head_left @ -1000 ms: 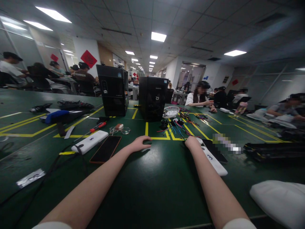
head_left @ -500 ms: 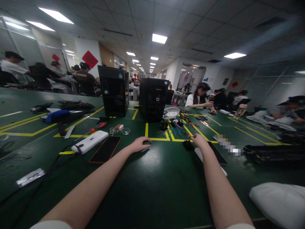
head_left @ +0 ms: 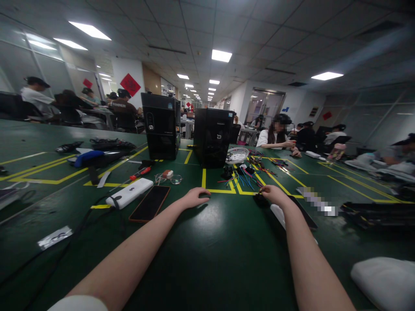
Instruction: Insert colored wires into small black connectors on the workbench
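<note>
Right of the frame's centre, a small black part (head_left: 259, 200) lay on the green surface (head_left: 223, 259), just below and left of the right hand (head_left: 274, 194), too close to tell touching from apart. That grip was narrow, its fingers curled; whether it held the part could not be told, nor which way the long axis ran. The left hand (head_left: 194, 198), near the middle of the frame, was farther off, its grip loosely wide and bare. Coloured cables (head_left: 245, 178) lay above and left of the part

Rectangular ceiling panels (head_left: 221, 55) light a dim room, leaving soft glare on the green tabletop (head_left: 210, 216), with wide-angle stretching and darkened corners.
</note>
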Available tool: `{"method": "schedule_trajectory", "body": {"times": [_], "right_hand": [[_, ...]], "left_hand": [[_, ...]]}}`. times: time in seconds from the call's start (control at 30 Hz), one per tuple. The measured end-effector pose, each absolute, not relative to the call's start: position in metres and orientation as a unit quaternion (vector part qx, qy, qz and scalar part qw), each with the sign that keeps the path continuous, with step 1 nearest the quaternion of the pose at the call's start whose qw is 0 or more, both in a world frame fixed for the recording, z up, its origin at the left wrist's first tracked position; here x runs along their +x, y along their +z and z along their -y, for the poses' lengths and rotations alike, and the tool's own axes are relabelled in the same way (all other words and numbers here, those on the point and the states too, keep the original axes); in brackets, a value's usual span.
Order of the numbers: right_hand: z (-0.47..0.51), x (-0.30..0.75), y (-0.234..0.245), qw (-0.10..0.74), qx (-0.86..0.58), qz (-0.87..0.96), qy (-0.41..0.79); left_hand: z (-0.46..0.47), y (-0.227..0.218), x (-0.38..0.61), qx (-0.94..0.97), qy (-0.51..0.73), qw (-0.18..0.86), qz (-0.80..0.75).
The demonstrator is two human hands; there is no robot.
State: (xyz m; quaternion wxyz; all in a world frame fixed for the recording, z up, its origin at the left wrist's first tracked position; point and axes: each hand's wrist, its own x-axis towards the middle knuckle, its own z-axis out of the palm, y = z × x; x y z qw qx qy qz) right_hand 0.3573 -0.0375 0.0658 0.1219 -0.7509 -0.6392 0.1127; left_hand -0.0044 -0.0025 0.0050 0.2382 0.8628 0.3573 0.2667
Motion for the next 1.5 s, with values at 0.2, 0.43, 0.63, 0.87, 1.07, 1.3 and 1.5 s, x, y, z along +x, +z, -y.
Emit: {"method": "schedule_trajectory", "body": {"times": [0.2,0.43,0.63,0.87,1.07,1.3,1.5], "right_hand": [[0.038,0.358,0.064,0.109,-0.747,0.643,0.126],[0.039,0.354,0.065,0.095,-0.745,0.649,0.122],[0.045,0.348,0.07,0.072,-0.751,0.634,0.169],[0.048,0.345,0.071,0.078,-0.757,0.613,0.212],[0.044,0.364,0.07,0.103,-0.785,0.601,0.105],[0.043,0.374,0.068,0.048,-0.791,0.605,0.075],[0.041,0.371,0.063,0.036,-0.788,0.611,0.062]], "left_hand": [[0.003,0.006,-0.004,0.864,0.265,0.235,-0.357],[0.002,0.005,-0.003,0.863,0.265,0.238,-0.359],[0.003,0.007,-0.003,0.864,0.265,0.236,-0.356],[0.003,0.007,-0.003,0.866,0.26,0.232,-0.358],[0.003,0.007,-0.003,0.866,0.262,0.232,-0.358],[0.002,0.005,-0.003,0.871,0.258,0.221,-0.356],[0.003,0.005,-0.003,0.868,0.258,0.223,-0.36]]}}
